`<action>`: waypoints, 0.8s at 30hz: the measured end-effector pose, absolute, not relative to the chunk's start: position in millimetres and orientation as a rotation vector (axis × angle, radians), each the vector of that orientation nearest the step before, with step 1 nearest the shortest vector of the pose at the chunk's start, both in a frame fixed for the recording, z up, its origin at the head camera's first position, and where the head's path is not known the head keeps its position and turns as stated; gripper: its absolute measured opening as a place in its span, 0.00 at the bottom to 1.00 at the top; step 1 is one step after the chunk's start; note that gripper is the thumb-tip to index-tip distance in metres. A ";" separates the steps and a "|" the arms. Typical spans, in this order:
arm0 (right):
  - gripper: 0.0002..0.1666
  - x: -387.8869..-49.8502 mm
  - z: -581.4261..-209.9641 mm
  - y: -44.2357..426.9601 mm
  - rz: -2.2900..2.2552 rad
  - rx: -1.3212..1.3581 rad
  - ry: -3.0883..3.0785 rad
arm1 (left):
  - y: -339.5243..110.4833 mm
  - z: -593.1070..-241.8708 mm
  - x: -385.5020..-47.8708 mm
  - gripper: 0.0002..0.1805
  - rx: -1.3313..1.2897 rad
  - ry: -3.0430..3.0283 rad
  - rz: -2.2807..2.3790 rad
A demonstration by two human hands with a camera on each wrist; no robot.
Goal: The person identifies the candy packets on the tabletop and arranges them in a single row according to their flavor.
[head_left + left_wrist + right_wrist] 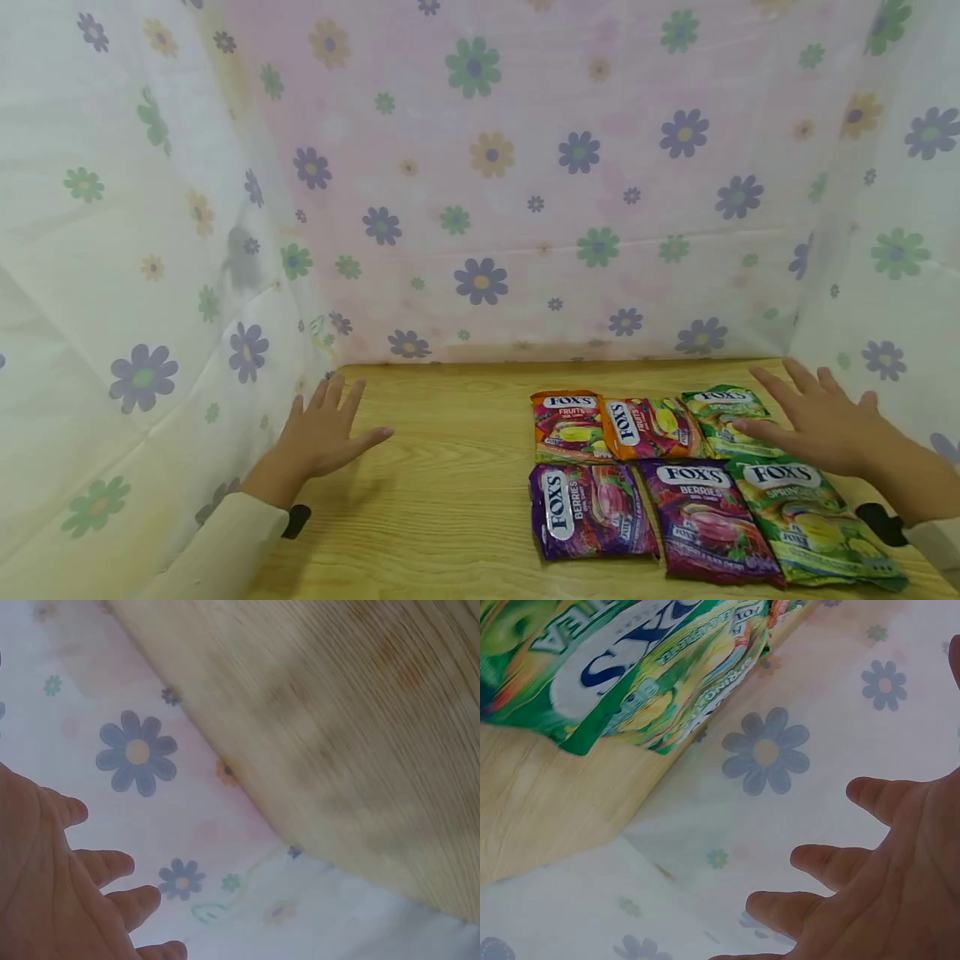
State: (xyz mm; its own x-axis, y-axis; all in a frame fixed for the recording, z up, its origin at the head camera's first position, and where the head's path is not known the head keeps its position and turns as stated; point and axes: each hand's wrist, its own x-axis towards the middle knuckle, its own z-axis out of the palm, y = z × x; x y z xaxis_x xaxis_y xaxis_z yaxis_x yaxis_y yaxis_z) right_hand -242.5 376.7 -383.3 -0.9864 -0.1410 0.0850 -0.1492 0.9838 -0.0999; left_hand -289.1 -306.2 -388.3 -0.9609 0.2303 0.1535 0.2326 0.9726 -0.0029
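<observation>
Head view: six Fox's packets, contents hidden, right on wooden table; flowered cloth far; left hand, right hand, fingers spread.

The right grip (spread wide) hangs apart from green bags on a wooden surface.

1. The head camera looks forward and down over the table, far enough to include both hands.
2. The left wrist camera is very near the left hand, facing past its fingers to the table's far-left corner, also in the head view.
3. The right wrist camera, similarly near the right hand, shares green packaging with the head view.
</observation>
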 end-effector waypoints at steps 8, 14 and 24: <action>0.58 -252.5 -383.6 360.0 0.194 0.302 -3.023 | -290.7 -398.3 -295.3 0.59 -0.357 -2.961 -0.051; 0.57 -256.9 -384.1 345.0 0.235 0.329 -3.012 | -276.7 -406.5 -299.4 0.60 -0.366 -2.977 -0.109; 0.52 -261.8 -381.6 323.0 0.254 0.478 -2.940 | -250.8 -411.8 -305.0 0.60 -0.381 -2.993 -0.247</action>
